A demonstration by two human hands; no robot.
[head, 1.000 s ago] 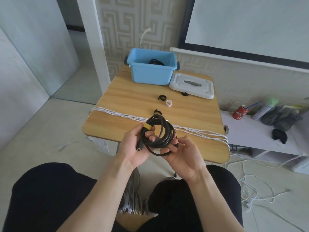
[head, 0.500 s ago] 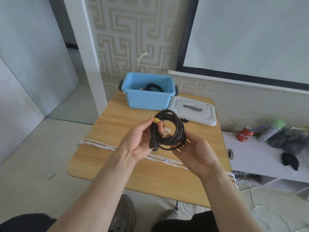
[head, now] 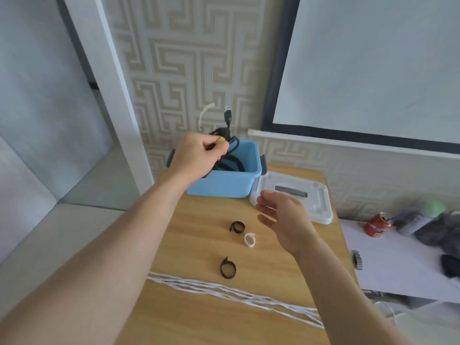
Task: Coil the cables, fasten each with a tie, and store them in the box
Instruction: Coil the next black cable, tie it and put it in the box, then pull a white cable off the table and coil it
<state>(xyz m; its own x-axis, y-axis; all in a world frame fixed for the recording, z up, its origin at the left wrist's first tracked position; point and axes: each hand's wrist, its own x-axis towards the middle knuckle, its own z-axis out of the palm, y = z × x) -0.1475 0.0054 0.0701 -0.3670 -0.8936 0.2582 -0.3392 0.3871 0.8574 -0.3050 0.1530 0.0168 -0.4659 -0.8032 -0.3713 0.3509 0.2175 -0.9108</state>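
Note:
My left hand (head: 199, 153) grips the coiled black cable (head: 227, 138) at its yellow tie (head: 221, 139), holding it over the left rim of the blue box (head: 229, 185). One plug end sticks up above the coil. Another black coil (head: 231, 165) lies inside the box. My right hand (head: 281, 217) hovers open over the table, fingers spread, holding nothing. A long white cable (head: 224, 292) stretches across the near part of the wooden table (head: 199, 245). Two black ties (head: 237, 227) (head: 227, 268) and one white tie (head: 249, 239) lie on the table.
The box's white lid (head: 313, 197) lies flat to the right of the box. A low white shelf (head: 398, 265) at the right holds a red can (head: 378, 224), a bottle and dark items. A patterned wall and a white pillar stand behind the table.
My left hand has carried the tied black coil forward from in front of me to over the blue box. My right hand has let go of it and now hangs open.

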